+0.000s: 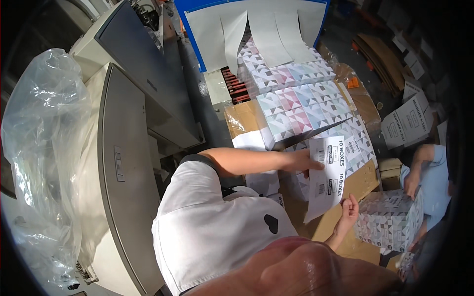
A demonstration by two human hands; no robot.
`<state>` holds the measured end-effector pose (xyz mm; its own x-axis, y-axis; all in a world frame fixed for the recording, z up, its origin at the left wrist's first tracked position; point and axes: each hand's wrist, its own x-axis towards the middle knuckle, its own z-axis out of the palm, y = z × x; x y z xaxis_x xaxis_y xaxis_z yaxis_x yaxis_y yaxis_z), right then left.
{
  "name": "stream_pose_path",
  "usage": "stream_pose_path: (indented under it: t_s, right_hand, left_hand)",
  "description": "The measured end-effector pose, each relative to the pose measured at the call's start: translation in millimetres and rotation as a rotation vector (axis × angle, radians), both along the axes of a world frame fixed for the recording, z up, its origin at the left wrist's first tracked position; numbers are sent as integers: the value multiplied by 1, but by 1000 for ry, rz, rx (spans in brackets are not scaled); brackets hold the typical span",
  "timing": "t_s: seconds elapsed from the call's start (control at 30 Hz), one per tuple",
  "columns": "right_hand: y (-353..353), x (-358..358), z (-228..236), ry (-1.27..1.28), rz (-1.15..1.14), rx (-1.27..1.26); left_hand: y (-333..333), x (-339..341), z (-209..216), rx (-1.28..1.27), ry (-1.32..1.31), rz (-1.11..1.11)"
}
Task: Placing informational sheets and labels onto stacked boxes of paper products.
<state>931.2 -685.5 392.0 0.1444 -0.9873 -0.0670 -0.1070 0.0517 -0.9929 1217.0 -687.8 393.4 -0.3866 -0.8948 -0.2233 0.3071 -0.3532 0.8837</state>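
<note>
I see the left hand (297,161) pinching the sheet (323,190); whether the right hand (349,211) grips it, I can't tell. A one-sided hold could let it fold.

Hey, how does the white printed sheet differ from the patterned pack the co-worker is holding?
The printed sheet is thin, while the patterned pack is a thick block. The sheet is white with dark print; the pack is covered in grey and white shapes. The person's left hand grips the sheet, while a co-worker's hand is on the pack. Both are being held.
</note>
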Motion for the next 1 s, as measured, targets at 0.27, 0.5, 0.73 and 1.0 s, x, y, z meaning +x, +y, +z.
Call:
stream_pose_path:
  t_s: [0.27,0.5,0.73,1.0]
  right_hand:
    - [-14,47,63,266,-358,-188]
    - [-29,92,82,296,-50,-489]
    - [-39,94,65,352,-112,-521]
    - [-60,104,59,379,-184,-631]
  left_hand:
    - [-58,22,16,238,93,274]
    - [-78,-6,27,-3,292,249]
    - [-77,-36,18,-29,324,230]
    - [-81,-50,36,-139,611,316]
